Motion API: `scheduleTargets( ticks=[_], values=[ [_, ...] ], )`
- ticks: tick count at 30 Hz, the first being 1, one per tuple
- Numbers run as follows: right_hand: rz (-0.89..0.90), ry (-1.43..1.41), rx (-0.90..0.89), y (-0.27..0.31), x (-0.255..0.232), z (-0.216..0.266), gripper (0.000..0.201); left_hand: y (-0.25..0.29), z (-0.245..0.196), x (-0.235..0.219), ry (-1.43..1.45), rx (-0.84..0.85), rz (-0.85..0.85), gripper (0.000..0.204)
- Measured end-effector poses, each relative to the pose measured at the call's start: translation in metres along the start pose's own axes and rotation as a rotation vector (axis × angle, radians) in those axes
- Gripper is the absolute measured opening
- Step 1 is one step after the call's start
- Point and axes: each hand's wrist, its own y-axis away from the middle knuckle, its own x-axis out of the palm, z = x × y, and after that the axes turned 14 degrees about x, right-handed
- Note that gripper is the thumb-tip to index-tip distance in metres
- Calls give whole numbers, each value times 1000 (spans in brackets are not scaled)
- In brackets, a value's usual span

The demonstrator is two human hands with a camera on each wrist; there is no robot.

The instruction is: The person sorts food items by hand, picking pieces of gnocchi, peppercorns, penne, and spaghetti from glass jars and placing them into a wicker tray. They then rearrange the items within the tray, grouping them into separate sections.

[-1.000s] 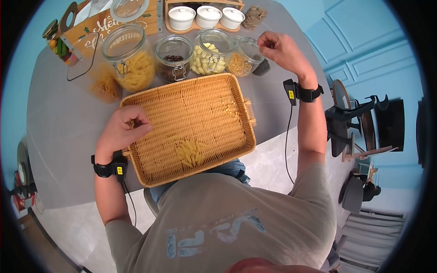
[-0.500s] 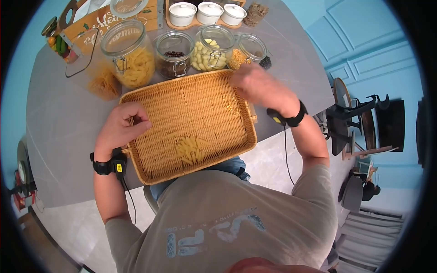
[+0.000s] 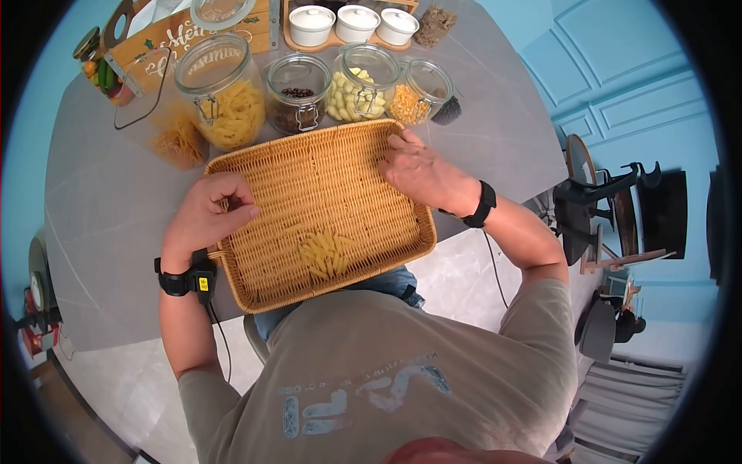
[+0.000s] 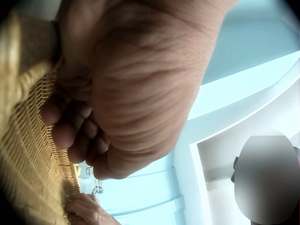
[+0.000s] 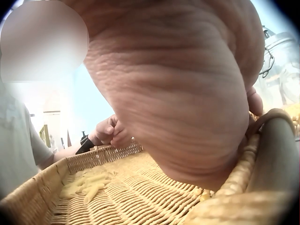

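A wicker basket [image 3: 309,178] holds a small heap of penne pasta [image 3: 326,254] near its front side. At its left rim, the left hand [image 3: 207,215] rests with loosely curled fingers; the left wrist view shows this hand [image 4: 140,84] with nothing visible in it. The right hand [image 3: 425,174] is low over the basket's right end, back of the hand up, bent fingers inside the rim. Its palm [image 5: 178,89] hides most of the fingers in the right wrist view, so what they hold cannot be seen. A few yellow kernels [image 5: 205,194] lie beneath it.
Behind the basket stand open glass jars of pasta [image 3: 236,116], dark beans [image 3: 295,116], pale pieces [image 3: 355,97] and yellow kernels [image 3: 408,104]. White lidded pots [image 3: 357,25] are farther back. Dry noodles [image 3: 179,147] are at the left, and a dark-filled container [image 3: 448,112] is at the right.
The right hand has come from above the kernel jar down and toward the person, into the basket's right end, covering the kernels there. The left hand has stayed put.
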Motion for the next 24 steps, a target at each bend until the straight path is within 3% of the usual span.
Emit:
scheduleTargets(
  ticks=[3, 7, 12, 15, 18, 24],
  values=[
    [29, -7, 18, -2, -2, -1, 10, 0, 3, 1, -7, 24, -12, 16],
    [-126, -25, 76, -16, -26, -17, 9, 1, 2, 2, 6, 21, -22, 16],
    [-298, -91, 293, -24, -76, -67, 11, 0, 5, 2, 4, 11, -5, 16],
    [-429, -101, 310, -30, -81, -97, 11, 0, 6, 1, 1, 6, 2, 16],
    [-471, -75, 397, -28, -85, -97, 10, 0, 8, 2, -6, 55, -16, 16],
    [-416, -179, 201, -19, -79, -48, 4, 1, 8, 3, -1, 68, -29, 17]
  ],
)
